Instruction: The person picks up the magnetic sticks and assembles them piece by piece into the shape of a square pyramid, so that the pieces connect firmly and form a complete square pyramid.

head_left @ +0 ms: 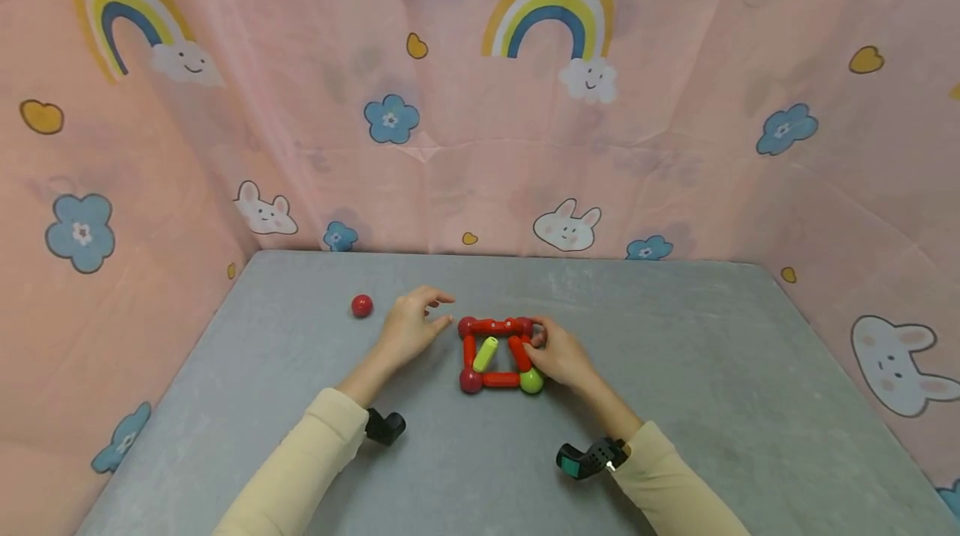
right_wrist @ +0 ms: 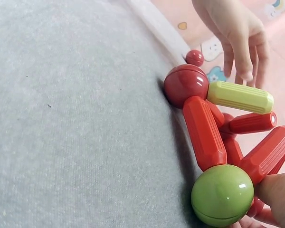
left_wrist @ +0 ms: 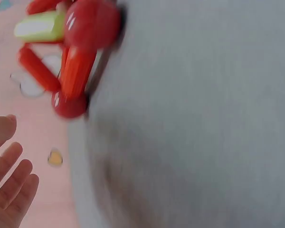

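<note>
A square frame of magnetic rods and balls lies on the table, with red rods point(head_left: 501, 380) as its sides. Dark red balls point(head_left: 471, 381) sit at three corners and a green ball point(head_left: 532, 381) at the near right. A yellow-green rod point(right_wrist: 241, 97) rises from the near left ball; red rods point(right_wrist: 268, 152) also stand up from other corners. My right hand point(head_left: 561, 354) grips the frame's right side, thumb on the red rod by the green ball; some fingers are hidden behind it. My left hand point(head_left: 408, 324) hovers left of the frame, fingers apart, holding nothing.
A loose red ball point(head_left: 362, 306) lies on the grey table point(head_left: 420, 469) beyond my left hand. A pink printed curtain point(head_left: 465, 177) borders the table's back and sides.
</note>
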Motion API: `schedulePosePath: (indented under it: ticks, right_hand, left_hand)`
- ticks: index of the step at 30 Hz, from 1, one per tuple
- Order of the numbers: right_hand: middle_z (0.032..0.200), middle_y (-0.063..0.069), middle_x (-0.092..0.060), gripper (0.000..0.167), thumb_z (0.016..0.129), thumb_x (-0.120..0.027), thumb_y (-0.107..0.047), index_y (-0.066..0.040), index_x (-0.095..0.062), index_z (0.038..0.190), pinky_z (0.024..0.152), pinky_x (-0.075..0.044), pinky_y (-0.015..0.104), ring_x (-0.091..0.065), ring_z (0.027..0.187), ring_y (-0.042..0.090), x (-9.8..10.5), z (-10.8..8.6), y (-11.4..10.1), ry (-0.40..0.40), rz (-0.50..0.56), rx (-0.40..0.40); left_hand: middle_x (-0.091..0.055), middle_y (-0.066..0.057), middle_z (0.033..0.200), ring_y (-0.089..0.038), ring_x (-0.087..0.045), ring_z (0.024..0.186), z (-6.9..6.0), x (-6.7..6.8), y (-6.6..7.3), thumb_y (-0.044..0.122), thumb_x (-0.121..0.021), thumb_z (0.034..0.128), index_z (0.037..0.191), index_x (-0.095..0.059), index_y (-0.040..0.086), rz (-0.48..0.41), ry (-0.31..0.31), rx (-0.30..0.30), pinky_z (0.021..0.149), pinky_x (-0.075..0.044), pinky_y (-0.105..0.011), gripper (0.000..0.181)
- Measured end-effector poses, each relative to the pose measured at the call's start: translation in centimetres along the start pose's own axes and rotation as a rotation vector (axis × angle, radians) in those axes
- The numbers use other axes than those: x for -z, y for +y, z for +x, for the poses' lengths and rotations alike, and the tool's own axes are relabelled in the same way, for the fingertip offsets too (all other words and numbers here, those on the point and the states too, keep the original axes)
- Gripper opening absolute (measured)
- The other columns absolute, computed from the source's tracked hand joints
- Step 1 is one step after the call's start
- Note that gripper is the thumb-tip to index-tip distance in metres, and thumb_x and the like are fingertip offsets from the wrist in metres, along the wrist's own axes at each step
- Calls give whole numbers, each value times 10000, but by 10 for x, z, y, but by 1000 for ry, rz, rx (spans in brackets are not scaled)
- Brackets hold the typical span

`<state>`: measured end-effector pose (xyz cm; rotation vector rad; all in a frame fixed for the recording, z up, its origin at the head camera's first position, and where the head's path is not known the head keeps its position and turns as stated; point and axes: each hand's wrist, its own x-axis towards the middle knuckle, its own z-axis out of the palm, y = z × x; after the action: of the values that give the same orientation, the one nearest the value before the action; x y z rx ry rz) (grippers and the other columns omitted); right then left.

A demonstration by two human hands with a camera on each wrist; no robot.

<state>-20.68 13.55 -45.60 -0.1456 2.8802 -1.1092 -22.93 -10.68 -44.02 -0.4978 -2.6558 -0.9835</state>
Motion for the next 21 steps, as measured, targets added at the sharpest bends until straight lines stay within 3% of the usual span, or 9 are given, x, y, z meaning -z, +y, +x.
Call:
schedulePosePath:
  ticks: [11, 15, 21]
  right_hand:
    - [817, 69, -596, 471, 824, -641, -124, 0, -494, 1254, 545, -389, 247, -482, 613, 147, 1, -1, 1, -4, 14, -6]
    - [806, 59, -592, 475, 817, -646, -116, -2, -494, 1252, 530, -377, 250, -469, 596, 141, 0, 0, 2, 1, 10, 3]
    - [803, 54, -598, 480, 818, -648, -117, -1, -491, 1257, 524, -377, 249, -470, 591, 134, -1, 0, 3, 2, 5, 5]
  left_hand:
    - [-620, -122, 1111, -305, -594, 957, -1, 50, -35, 182, -715, 797, 1094, -661, 94, 30, 114, 117, 788, -481, -436, 315]
    - [-589, -151, 1148, -333, -589, 970, -3, 58, -50, 178, -716, 795, 1131, -639, 72, -13, 140, 191, 774, -495, -436, 361]
    - [-566, -162, 1181, -338, -509, 1099, -9, 63, -71, 192, -709, 805, 1177, -603, 39, -28, 127, 268, 871, -448, -481, 416]
